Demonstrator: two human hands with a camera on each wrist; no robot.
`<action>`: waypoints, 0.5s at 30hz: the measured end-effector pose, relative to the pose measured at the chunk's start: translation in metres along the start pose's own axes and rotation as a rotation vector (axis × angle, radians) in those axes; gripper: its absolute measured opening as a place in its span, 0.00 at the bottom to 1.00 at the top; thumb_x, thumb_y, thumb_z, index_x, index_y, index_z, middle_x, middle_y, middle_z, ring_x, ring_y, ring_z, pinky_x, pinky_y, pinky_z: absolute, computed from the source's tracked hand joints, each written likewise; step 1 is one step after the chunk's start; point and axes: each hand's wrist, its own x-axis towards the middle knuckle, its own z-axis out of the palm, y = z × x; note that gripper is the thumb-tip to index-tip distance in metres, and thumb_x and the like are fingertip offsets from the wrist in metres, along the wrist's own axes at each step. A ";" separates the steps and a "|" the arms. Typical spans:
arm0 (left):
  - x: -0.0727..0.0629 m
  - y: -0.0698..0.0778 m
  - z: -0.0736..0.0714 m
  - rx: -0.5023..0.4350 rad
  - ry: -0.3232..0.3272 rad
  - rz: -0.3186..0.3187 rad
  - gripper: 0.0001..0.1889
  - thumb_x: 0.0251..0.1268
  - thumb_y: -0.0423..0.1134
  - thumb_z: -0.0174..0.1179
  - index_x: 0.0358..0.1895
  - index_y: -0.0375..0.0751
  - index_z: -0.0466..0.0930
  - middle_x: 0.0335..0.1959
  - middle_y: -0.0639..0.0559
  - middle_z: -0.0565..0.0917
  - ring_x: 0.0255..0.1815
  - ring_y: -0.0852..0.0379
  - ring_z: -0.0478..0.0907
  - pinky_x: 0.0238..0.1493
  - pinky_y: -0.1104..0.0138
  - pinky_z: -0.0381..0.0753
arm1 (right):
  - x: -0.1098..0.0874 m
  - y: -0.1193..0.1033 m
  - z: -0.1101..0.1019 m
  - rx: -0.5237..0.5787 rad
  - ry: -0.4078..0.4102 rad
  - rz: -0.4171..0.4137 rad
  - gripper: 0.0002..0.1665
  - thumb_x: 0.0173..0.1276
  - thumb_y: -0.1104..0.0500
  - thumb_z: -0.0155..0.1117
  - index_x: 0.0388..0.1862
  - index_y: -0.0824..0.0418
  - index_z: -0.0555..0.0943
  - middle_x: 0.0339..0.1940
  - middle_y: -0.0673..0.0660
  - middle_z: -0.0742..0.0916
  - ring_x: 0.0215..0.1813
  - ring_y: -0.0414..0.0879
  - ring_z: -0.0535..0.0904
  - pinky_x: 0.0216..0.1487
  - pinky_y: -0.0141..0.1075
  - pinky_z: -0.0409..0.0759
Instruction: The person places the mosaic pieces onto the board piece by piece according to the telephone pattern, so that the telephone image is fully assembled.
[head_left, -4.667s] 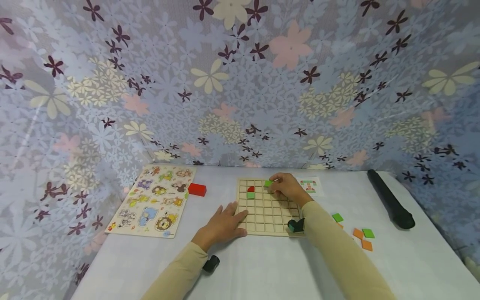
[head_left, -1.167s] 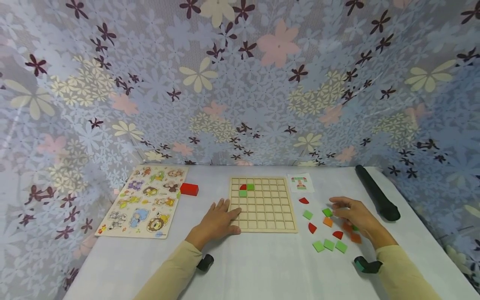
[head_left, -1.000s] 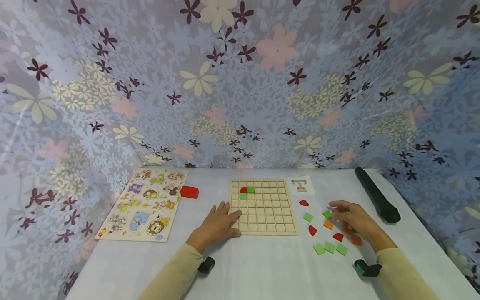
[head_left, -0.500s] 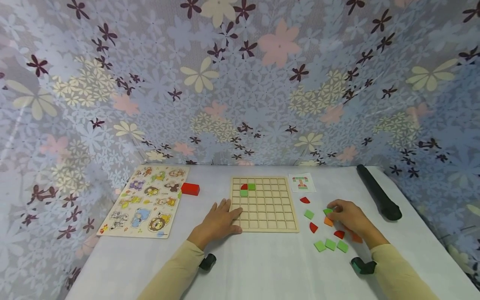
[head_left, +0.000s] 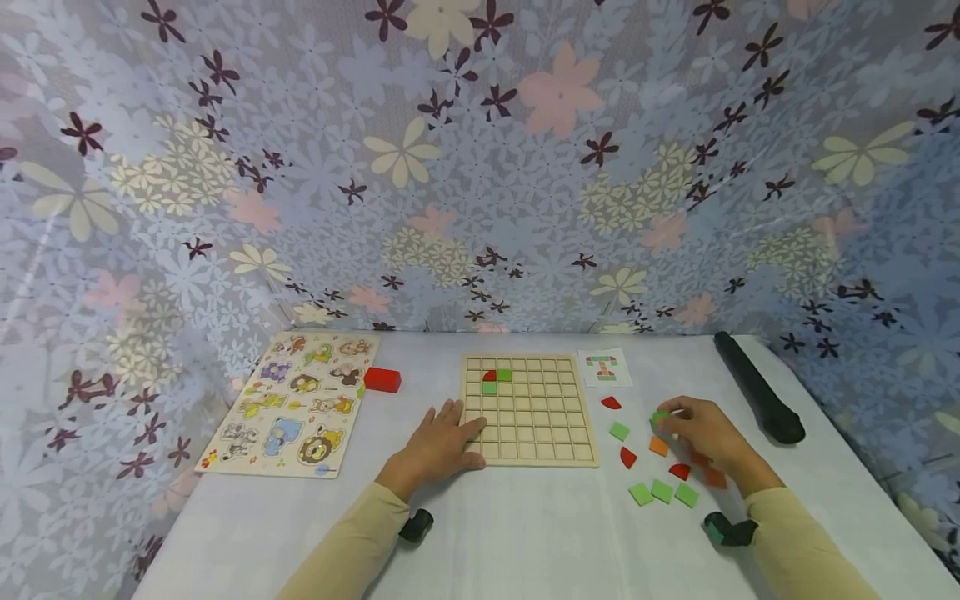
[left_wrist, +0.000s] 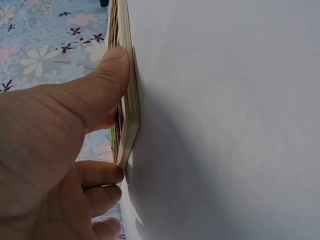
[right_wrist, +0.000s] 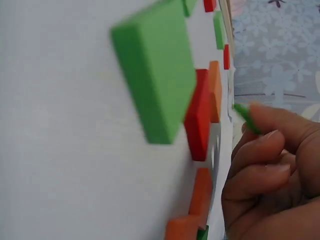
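My right hand (head_left: 703, 429) pinches a green square tile (right_wrist: 247, 119) between thumb and fingers, tilted and lifted off the white table. Under and around that hand lie loose orange tiles (head_left: 658, 447), red quarter-round tiles (head_left: 627, 457) and light green tiles (head_left: 662, 491). My left hand (head_left: 438, 446) rests with spread fingers at the left edge of the wooden grid board (head_left: 536, 425); in the left wrist view the thumb touches the board's rim. In the board's upper left cells sit a red quarter-round, a light green tile and a darker green tile (head_left: 505, 376).
A pattern card (head_left: 604, 367) lies right of the board's top corner. Farther right is a long black object (head_left: 759, 390). On the left are an animal puzzle board (head_left: 288, 404) and a red block (head_left: 382, 380). Flowered cloth (head_left: 480, 167) hangs behind the table.
Since the earliest frame, my right hand has left a green tile on the board and gone to the loose pieces. It now has another green tile raised. My left hand stays put.
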 end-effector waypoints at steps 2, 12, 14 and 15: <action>0.000 0.000 0.000 0.006 0.001 0.002 0.37 0.66 0.59 0.65 0.77 0.53 0.68 0.80 0.34 0.57 0.83 0.38 0.50 0.80 0.42 0.48 | 0.001 0.000 -0.001 0.066 -0.003 -0.002 0.30 0.73 0.49 0.65 0.68 0.63 0.74 0.33 0.56 0.80 0.31 0.49 0.74 0.26 0.37 0.73; 0.000 0.000 0.000 0.017 0.003 -0.003 0.37 0.66 0.59 0.64 0.77 0.53 0.68 0.81 0.35 0.57 0.83 0.39 0.51 0.80 0.42 0.49 | 0.009 -0.024 0.003 0.259 -0.017 -0.168 0.32 0.77 0.50 0.62 0.72 0.66 0.69 0.39 0.59 0.82 0.32 0.45 0.77 0.32 0.36 0.81; 0.000 0.000 -0.001 0.017 0.002 -0.001 0.37 0.66 0.59 0.64 0.77 0.53 0.68 0.80 0.35 0.57 0.83 0.39 0.51 0.80 0.42 0.49 | 0.012 -0.032 0.007 0.297 -0.044 -0.205 0.33 0.76 0.53 0.64 0.73 0.67 0.68 0.41 0.62 0.83 0.32 0.46 0.78 0.32 0.36 0.81; -0.001 0.000 0.000 0.017 0.001 -0.002 0.37 0.66 0.59 0.65 0.77 0.53 0.68 0.80 0.35 0.57 0.83 0.39 0.51 0.80 0.42 0.49 | 0.013 -0.036 0.009 0.308 -0.063 -0.221 0.34 0.76 0.54 0.65 0.74 0.68 0.67 0.41 0.63 0.82 0.33 0.47 0.78 0.32 0.36 0.81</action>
